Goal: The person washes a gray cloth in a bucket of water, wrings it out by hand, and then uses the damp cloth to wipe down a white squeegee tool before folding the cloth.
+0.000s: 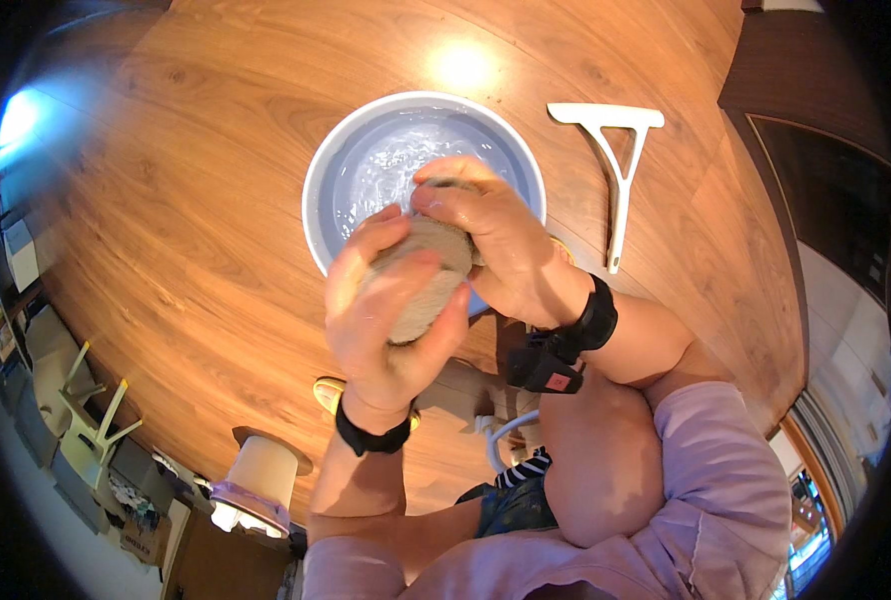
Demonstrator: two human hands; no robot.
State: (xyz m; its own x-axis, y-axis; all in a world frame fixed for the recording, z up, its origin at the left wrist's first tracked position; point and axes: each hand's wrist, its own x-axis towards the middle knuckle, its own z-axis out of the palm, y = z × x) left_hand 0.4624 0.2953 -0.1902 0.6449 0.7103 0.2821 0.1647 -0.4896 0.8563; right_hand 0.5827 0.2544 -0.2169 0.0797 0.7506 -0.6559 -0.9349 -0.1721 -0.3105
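Note:
A wet-looking grey cloth, bunched up, is gripped between both hands above the near part of a round basin of rippling water. My left hand wraps the cloth's near, left side, its fingers a little blurred. Around the cloth's upper right end my right hand is closed, with the fingertips over the water. Both wrists wear black bands. To the right of the basin, a white squeegee lies on the floor, its blade at the top.
Wood-patterned flooring surrounds the basin. A white bin with a liner stands at the lower left, near a pale stool with its legs pointing up. Dark furniture borders the right side. Yellow footwear shows below the basin.

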